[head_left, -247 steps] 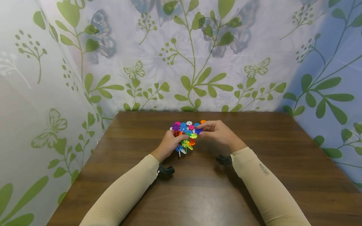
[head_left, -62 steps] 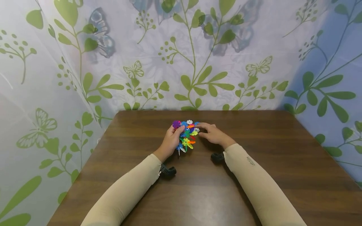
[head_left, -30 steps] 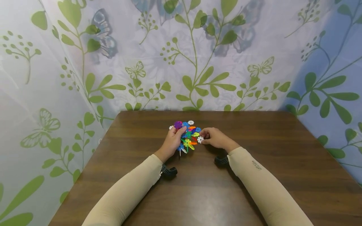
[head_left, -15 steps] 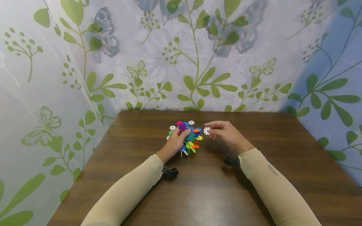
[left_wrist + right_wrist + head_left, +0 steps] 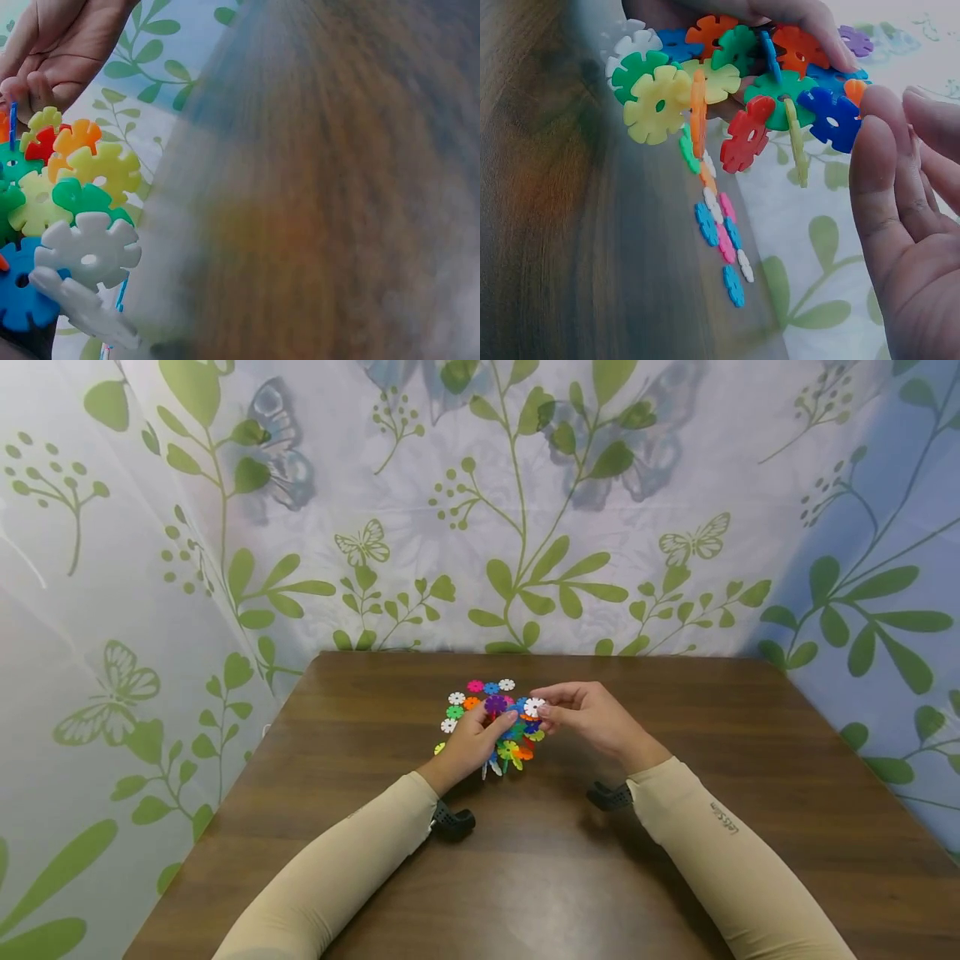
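My left hand [image 5: 468, 745] grips a cluster of interlocked, flower-shaped plastic discs [image 5: 508, 750] in many colours, thumb across its near side. A purple disc [image 5: 496, 705] stands up beside that thumb. Between thumb and fingers, my right hand [image 5: 591, 714] pinches a single white flower disc [image 5: 534, 707] right at the cluster's right side. Seen from the right wrist, the discs of the cluster [image 5: 784, 105] slot into each other at various angles, and the right fingertips [image 5: 877, 127] are close by a dark blue disc [image 5: 829, 120]. White and blue discs form its lower end in the left wrist view.
Loose flower discs [image 5: 724, 240] lie on the brown wooden table [image 5: 547, 877] behind the cluster, among them a pink disc [image 5: 476, 686] and a white one [image 5: 457, 698]. A patterned cloth [image 5: 420, 577] hangs behind the table. Black wrist mounts [image 5: 454, 821] sit under both forearms.
The right hand swung out to the right with the white disc, then came back left to the cluster. My left hand shifted slightly right, baring more loose discs behind it.
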The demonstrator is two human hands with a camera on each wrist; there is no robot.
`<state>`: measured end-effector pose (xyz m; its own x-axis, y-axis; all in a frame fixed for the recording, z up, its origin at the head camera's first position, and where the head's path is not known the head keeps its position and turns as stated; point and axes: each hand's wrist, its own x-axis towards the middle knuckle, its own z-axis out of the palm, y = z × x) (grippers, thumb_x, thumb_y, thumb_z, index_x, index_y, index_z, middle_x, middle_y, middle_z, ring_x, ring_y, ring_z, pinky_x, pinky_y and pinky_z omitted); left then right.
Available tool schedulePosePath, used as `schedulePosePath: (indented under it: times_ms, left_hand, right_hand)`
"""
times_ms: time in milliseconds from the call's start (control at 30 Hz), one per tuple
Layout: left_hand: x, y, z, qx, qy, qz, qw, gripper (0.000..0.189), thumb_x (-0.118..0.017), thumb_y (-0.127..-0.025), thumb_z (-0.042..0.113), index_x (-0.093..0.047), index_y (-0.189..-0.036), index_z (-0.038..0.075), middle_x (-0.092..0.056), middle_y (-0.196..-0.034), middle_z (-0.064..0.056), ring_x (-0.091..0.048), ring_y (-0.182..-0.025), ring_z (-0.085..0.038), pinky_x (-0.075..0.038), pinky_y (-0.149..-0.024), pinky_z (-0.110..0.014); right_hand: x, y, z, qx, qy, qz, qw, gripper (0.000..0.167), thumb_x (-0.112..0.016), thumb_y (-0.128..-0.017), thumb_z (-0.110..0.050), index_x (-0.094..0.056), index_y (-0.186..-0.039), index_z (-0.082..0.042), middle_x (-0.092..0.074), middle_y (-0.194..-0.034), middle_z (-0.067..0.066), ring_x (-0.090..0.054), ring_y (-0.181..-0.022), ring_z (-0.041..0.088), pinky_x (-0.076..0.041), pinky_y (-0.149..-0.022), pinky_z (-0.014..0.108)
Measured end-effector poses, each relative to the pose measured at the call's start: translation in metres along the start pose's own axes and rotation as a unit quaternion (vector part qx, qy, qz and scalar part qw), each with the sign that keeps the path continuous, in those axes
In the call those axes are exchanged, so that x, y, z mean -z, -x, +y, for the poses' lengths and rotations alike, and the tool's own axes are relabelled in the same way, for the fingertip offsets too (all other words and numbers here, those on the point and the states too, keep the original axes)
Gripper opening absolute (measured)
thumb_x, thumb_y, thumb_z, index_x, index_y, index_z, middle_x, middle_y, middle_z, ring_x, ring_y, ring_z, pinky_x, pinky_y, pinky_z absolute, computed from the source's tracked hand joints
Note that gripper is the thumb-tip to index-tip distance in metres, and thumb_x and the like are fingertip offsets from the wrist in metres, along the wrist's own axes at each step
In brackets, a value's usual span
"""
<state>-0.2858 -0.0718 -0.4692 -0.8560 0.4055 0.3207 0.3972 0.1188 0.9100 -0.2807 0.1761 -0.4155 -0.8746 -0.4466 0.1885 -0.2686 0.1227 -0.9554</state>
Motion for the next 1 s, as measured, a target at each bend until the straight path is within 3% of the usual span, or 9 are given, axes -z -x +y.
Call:
schedulePosePath:
  times_ms: [200, 433, 600, 700, 867, 1000]
  left_hand:
    - [0.002, 0.000, 0.000, -0.018, -0.016, -0.012, 0.9996, 0.029, -0.062, -0.109, 0.033, -0.068, -0.120, 0.007, -0.074, -0.098, -0.001, -0.068, -0.080, -0.021, -0.060, -0.072, -0.033]
    - [0.003, 0.001, 0.000, -0.043, -0.048, -0.021, 0.9977, 0.028, -0.060, -0.110, 0.031, -0.069, -0.116, 0.005, -0.071, -0.092, -0.002, -0.063, -0.074, -0.021, -0.057, -0.066, -0.032]
    - [0.005, 0.000, 0.000, -0.051, -0.063, -0.034, 0.9961, 0.030, -0.059, -0.111, 0.032, -0.068, -0.123, 0.006, -0.072, -0.100, -0.003, -0.066, -0.081, -0.018, -0.059, -0.074, -0.033]
    - [0.006, -0.001, 0.001, -0.058, -0.073, -0.038, 0.9949, 0.032, -0.058, -0.111, 0.033, -0.067, -0.128, 0.007, -0.072, -0.105, -0.002, -0.068, -0.087, -0.017, -0.060, -0.080, -0.032]
    - [0.007, -0.003, 0.004, -0.062, -0.080, -0.042, 0.9940, 0.037, -0.056, -0.112, 0.034, -0.065, -0.131, 0.004, -0.072, -0.107, 0.001, -0.068, -0.091, -0.016, -0.059, -0.085, -0.032]
    - [0.008, -0.004, 0.005, -0.063, -0.095, -0.051, 0.9922, 0.031, -0.057, -0.112, 0.032, -0.066, -0.122, 0.004, -0.069, -0.097, -0.001, -0.065, -0.083, -0.016, -0.057, -0.076, -0.029]
  right_hand:
    - [0.001, 0.000, 0.001, -0.014, -0.001, 0.001, 0.9999, 0.029, -0.071, -0.103, -0.011, -0.073, -0.128, 0.002, -0.073, -0.097, 0.023, -0.069, -0.080, 0.032, -0.057, -0.084, 0.063]
    - [-0.004, -0.002, 0.000, -0.029, -0.004, 0.005, 0.9996, 0.027, -0.075, -0.100, -0.012, -0.075, -0.125, 0.001, -0.074, -0.100, 0.021, -0.066, -0.082, 0.042, -0.057, -0.083, 0.063]
    - [-0.007, -0.002, -0.002, -0.042, -0.010, 0.007, 0.9991, 0.026, -0.076, -0.100, -0.012, -0.075, -0.122, 0.002, -0.075, -0.102, 0.021, -0.061, -0.089, 0.056, -0.055, -0.086, 0.065]
    - [-0.009, -0.002, -0.002, -0.046, -0.020, 0.011, 0.9987, 0.025, -0.075, -0.100, -0.011, -0.075, -0.121, 0.002, -0.075, -0.102, 0.021, -0.061, -0.090, 0.058, -0.053, -0.089, 0.067]
    - [-0.011, -0.003, 0.001, -0.050, -0.041, 0.018, 0.9978, 0.024, -0.075, -0.099, -0.007, -0.075, -0.120, 0.005, -0.074, -0.101, 0.021, -0.065, -0.084, 0.048, -0.056, -0.088, 0.063]
    - [-0.012, -0.003, 0.001, -0.054, -0.049, 0.015, 0.9972, 0.026, -0.075, -0.099, -0.006, -0.073, -0.121, 0.008, -0.074, -0.099, 0.020, -0.068, -0.077, 0.030, -0.059, -0.085, 0.057]
